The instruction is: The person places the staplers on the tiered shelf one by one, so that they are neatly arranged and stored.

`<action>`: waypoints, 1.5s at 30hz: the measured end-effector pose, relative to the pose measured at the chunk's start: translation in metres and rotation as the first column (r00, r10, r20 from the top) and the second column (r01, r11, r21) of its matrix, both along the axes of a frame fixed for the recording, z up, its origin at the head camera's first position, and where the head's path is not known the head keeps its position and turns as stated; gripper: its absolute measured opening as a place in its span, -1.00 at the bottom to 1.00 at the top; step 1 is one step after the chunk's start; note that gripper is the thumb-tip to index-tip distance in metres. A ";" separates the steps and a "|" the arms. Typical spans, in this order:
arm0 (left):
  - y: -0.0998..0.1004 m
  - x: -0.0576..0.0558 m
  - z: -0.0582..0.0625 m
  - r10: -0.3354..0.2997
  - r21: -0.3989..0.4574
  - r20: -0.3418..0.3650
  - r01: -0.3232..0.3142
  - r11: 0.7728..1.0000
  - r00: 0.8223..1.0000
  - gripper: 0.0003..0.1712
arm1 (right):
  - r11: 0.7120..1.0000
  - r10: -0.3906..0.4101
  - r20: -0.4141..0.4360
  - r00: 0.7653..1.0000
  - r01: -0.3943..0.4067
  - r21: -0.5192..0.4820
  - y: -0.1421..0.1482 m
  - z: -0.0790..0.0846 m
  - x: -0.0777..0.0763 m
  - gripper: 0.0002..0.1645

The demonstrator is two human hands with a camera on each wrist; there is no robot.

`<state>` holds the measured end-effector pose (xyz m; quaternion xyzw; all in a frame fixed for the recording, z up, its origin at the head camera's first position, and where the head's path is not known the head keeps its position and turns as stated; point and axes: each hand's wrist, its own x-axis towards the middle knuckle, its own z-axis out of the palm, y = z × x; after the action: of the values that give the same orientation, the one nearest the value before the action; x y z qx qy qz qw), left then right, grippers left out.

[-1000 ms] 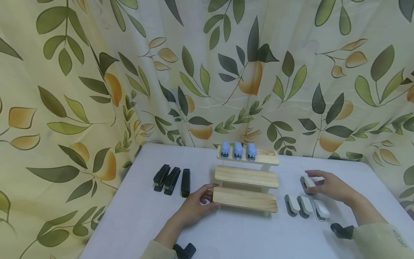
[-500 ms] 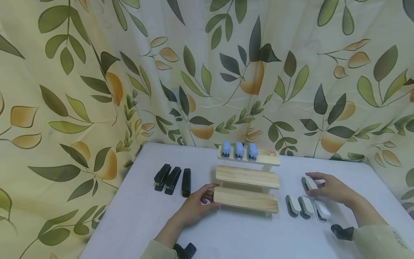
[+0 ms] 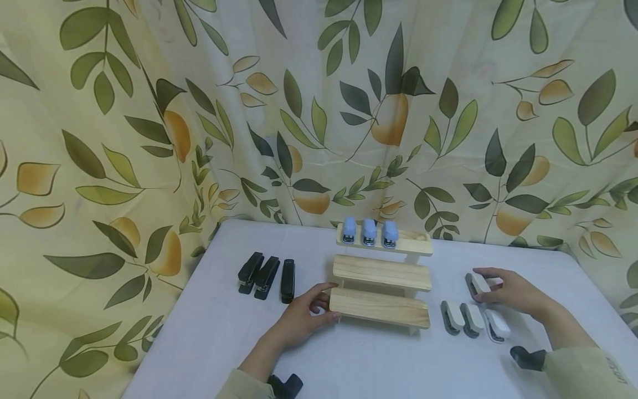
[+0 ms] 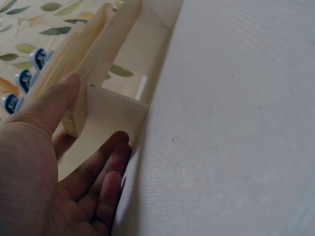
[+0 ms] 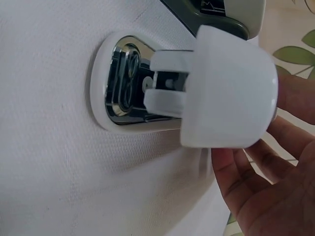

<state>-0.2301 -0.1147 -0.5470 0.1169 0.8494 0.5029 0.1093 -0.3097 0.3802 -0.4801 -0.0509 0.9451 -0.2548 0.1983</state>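
Note:
My left hand (image 3: pixel 301 316) pinches the left end of the lowest shelf of a three-tier wooden rack (image 3: pixel 379 307), thumb in front and index finger behind. In the left wrist view its other fingers hang beside the rack's white side support (image 4: pixel 118 105). On the right, my right hand (image 3: pixel 520 291) holds a white stapler with a grey base (image 3: pixel 479 284) between thumb and fingers, at the table. Just nearer stand three more white staplers (image 3: pixel 471 320) in a row. The rightmost, a white-based stapler (image 5: pixel 231 88), blocks the held one in the right wrist view.
Three blue staplers (image 3: pixel 369 233) stand on the rack's top shelf, towards its left. Left of the rack, three black staplers (image 3: pixel 266 277) lie on the white-covered table (image 3: pixel 209 343). A leaf-patterned curtain (image 3: pixel 319 111) hangs behind the table.
The view shifts very slightly. Both hands stay where they were, the left on the rack and the right on the stapler.

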 end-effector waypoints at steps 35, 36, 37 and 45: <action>-0.001 0.000 0.004 -0.002 0.002 0.009 0.002 1.000 1.000 -0.29 | 0.998 -0.056 -0.009 0.998 0.056 0.001 -0.004 -0.006 -0.003 0.13; -0.001 0.000 0.003 -0.003 0.002 0.010 0.003 1.000 1.000 -0.29 | 0.998 -0.063 -0.009 0.998 0.063 0.004 -0.004 -0.007 -0.003 0.13; -0.001 0.000 0.003 -0.005 0.002 0.009 0.005 1.000 1.000 -0.29 | 0.998 -0.066 -0.010 0.998 0.066 0.007 -0.004 -0.007 -0.002 0.14; -0.001 0.000 0.001 -0.004 0.001 0.009 0.004 1.000 1.000 -0.28 | 0.998 -0.066 -0.028 0.997 0.067 0.017 -0.003 -0.008 -0.002 0.18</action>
<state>-0.2299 -0.1156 -0.5461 0.1164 0.8485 0.5035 0.1140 -0.3120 0.3773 -0.4882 -0.0211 0.9511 -0.2521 0.1772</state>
